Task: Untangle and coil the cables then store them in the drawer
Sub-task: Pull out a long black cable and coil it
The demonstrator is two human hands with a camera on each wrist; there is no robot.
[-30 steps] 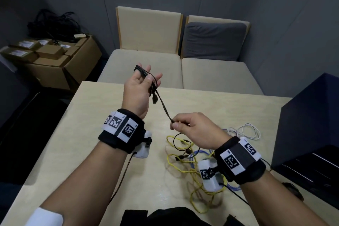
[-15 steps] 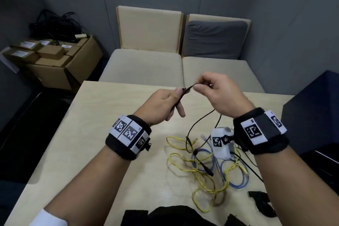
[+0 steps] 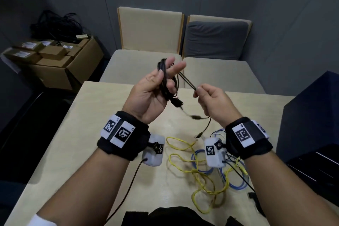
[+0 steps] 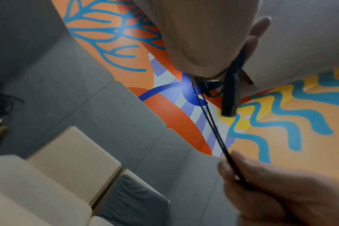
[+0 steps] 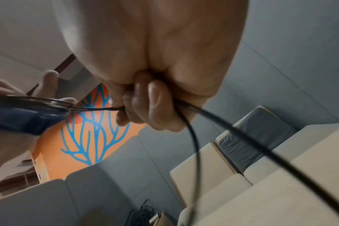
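Now more loops of thin black cable gripped in left hand, right hand pinching its strand.

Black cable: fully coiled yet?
Partly coiled: loops of the black cable hang around the left hand, and the right hand pinches an uncoiled stretch.

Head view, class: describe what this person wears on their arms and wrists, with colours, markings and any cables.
Both forearms are bare. Each wrist carries a black fabric band, left wristband and right wristband, with white square tags printed with black coded patterns. A small white camera box hangs beneath each, trailing a thin dark cable.
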